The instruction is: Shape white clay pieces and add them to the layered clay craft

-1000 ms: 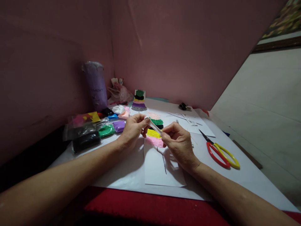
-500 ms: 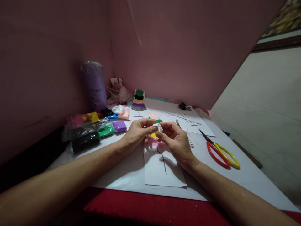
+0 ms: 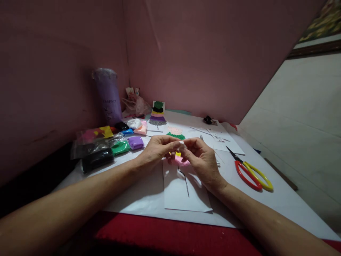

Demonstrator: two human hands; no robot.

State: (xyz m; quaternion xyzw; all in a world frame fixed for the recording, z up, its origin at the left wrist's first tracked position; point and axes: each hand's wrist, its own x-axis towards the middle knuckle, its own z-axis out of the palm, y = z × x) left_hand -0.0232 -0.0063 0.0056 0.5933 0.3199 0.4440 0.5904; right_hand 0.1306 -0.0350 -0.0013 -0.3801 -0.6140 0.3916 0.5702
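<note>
Between my fingertips is a small lump of white modelling clay (image 3: 182, 145), pinched from both sides. My left hand (image 3: 160, 149) grips it from the left with thumb and forefinger. From the right, my right hand (image 3: 200, 156) has its thumb and fingers closed on the same lump. Both hands are above a white paper sheet (image 3: 186, 195) that bears a dark drawn line and bands of coloured clay. The pink clay band (image 3: 181, 160) and a yellow one show partly under my hands, with the green band (image 3: 176, 136) beyond them.
Red-and-yellow scissors (image 3: 252, 174) lie to the right. At left are several clay packets, among them a purple packet (image 3: 135, 142) and a black packet (image 3: 97, 160). A purple tumbler (image 3: 108, 96) stands behind them. A finished clay picture (image 3: 157, 115) is at the back.
My fingers have shifted around the white clay, and less of it shows between them now. The view has moved very slightly; the things on the table stay in place.
</note>
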